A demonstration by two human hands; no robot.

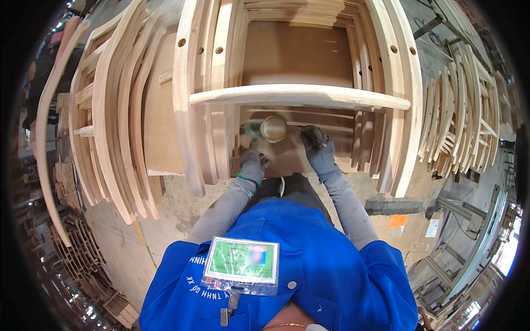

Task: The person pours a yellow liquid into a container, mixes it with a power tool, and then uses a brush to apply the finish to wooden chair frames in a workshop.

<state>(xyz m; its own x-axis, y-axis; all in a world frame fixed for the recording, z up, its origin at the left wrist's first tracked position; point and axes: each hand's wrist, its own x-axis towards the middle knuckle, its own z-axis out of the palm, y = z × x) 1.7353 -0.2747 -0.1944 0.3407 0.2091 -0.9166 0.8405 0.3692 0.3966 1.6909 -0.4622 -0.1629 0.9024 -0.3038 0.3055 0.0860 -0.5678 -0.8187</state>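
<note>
A round container with a pale rim [273,129] stands on the brown cardboard surface inside the stacked wooden frames. My left hand [253,162], in a grey glove, is just below and left of it. Its index finger points up at the container's side and the other fingers are apart; whether it touches cannot be told. My right hand [319,148], also gloved, is to the right of the container with its fingers bent together. Something thin and dark seems to run from them towards the rim, too small to name. A curved wooden crossbar [298,97] spans the frames beyond both hands.
Upright curved wooden legs [190,110] with drilled holes rise on the left, and matching legs [406,110] on the right. More chair-like frames [118,121] lean at the left, others [464,110] at the far right. Metal rails [469,237] lie at the lower right.
</note>
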